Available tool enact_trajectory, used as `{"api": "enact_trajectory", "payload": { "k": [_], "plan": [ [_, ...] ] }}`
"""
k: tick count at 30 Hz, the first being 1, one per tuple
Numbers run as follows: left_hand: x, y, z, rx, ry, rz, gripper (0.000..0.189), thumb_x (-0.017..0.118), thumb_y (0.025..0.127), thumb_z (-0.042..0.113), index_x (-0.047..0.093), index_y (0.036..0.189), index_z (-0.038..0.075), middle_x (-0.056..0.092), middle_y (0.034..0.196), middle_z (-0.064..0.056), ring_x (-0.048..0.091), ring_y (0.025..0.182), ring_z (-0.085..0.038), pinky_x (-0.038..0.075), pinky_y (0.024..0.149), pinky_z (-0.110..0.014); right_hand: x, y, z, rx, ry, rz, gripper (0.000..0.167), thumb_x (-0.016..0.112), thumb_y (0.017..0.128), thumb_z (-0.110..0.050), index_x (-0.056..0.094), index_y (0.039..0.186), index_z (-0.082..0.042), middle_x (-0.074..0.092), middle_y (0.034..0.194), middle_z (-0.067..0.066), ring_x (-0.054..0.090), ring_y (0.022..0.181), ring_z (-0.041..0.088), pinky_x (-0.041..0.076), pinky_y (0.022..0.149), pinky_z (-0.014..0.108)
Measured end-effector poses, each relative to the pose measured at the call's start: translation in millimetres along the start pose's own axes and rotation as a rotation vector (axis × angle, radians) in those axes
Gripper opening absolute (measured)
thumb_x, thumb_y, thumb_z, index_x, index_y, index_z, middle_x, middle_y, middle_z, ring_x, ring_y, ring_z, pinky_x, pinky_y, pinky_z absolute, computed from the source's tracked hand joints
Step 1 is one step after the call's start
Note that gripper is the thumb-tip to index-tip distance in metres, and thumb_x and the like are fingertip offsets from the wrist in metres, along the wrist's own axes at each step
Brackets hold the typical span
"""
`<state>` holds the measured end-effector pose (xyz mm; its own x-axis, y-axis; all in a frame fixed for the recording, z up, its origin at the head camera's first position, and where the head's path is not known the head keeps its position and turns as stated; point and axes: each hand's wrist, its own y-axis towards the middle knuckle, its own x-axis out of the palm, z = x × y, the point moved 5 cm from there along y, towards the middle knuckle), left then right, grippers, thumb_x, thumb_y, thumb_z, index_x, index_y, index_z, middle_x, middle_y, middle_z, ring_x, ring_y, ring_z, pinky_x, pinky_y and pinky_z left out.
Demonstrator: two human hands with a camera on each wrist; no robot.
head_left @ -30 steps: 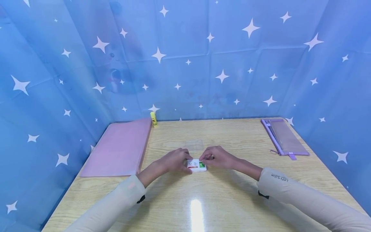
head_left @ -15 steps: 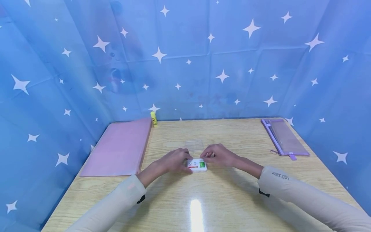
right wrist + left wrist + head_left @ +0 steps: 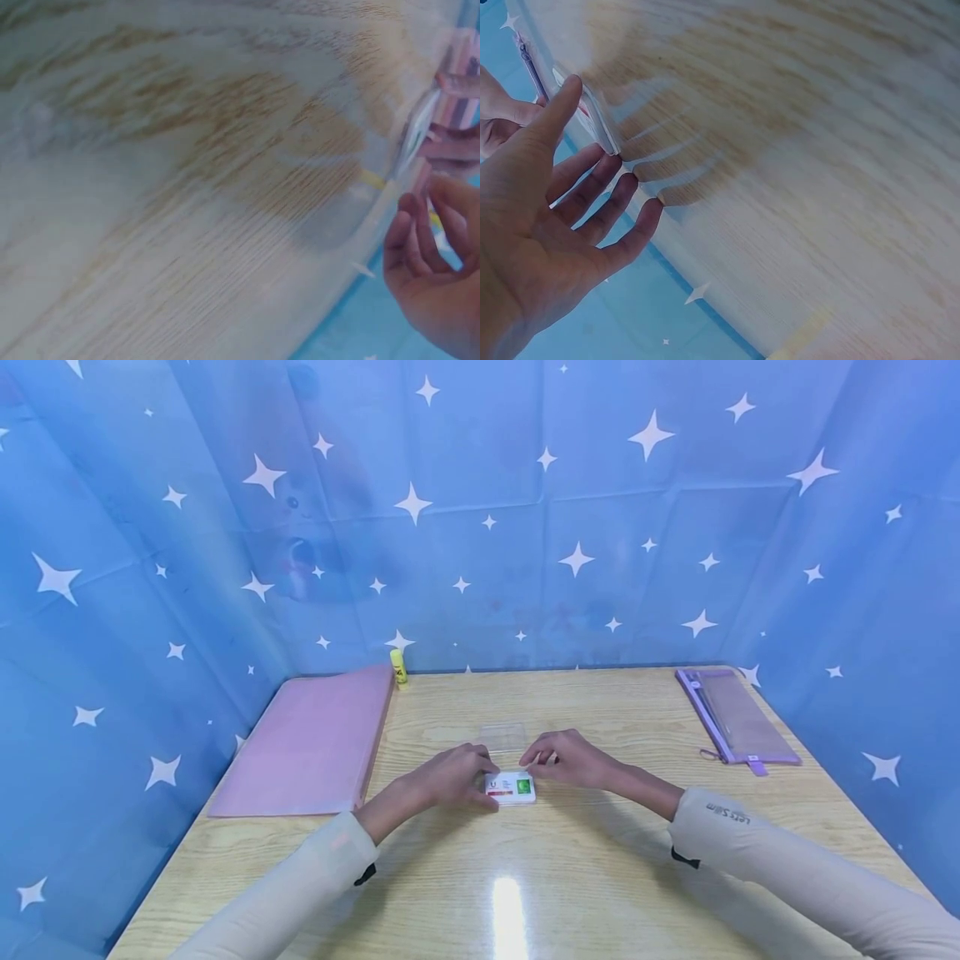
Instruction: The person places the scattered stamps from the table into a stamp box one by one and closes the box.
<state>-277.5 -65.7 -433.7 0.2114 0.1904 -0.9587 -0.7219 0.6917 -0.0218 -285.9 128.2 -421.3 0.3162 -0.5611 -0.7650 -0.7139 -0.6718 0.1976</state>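
Note:
A small white stack of cards [image 3: 507, 787], its top printed with a green square and a red band, lies flat near the middle of the table. My left hand [image 3: 457, 774] grips its left end, thumb on the near side and forefinger on the far side; the other fingers spread toward the tabletop in the left wrist view. My right hand [image 3: 567, 758] is at the far right corner, thumb and forefinger tips together, the other fingers curled. I cannot tell whether a card edge is between them. Just beyond lies a clear plastic lid [image 3: 502, 737].
A pink folder [image 3: 307, 743] lies at the left, with a yellow glue stick [image 3: 398, 667] standing by its far corner. A purple zip pouch [image 3: 738, 714] rests at the far right. Starry blue cloth [image 3: 480, 527] hangs behind the wooden table [image 3: 420, 877].
My right fingertips have slid from over the green square to the stack's far right corner, uncovering the square. The left hand keeps its grip, and the stack has hardly moved.

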Motion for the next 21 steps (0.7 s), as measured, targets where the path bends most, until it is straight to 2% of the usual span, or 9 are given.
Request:
{"api": "enact_trajectory", "payload": {
  "k": [9,17,21],
  "plan": [
    [-11.3,-0.6,-1.6,0.031,-0.028,0.026,0.054,0.084,0.088,0.04,0.074,0.127,0.004,0.072,0.119,-0.008,0.068,0.104,-0.019,0.055,0.089,-0.031,-6,1.1,6,0.013,-0.031,0.029,0.015,0.075,0.095,-0.006,0.078,0.108,0.0,0.075,0.107,0.012,0.072,0.088,0.02,0.057,0.072,0.024],
    [-24.2,3.5,-9.4,0.011,-0.042,0.049,0.051,0.081,0.092,0.032,0.07,0.131,0.002,0.068,0.128,-0.012,0.066,0.117,-0.028,0.054,0.098,-0.04,-13,5.5,13,0.017,-0.05,0.051,0.018,0.075,0.095,-0.007,0.078,0.112,0.001,0.076,0.108,0.012,0.073,0.089,0.024,0.057,0.07,0.024],
    [-28.7,6.8,-16.1,-0.004,-0.047,0.073,0.049,0.08,0.094,0.03,0.07,0.132,0.002,0.068,0.131,-0.012,0.064,0.121,-0.028,0.052,0.101,-0.041,-17,8.4,18,0.026,-0.058,0.068,0.021,0.075,0.096,-0.008,0.077,0.115,0.0,0.076,0.109,0.011,0.073,0.09,0.024,0.057,0.071,0.025]
  ]
}}
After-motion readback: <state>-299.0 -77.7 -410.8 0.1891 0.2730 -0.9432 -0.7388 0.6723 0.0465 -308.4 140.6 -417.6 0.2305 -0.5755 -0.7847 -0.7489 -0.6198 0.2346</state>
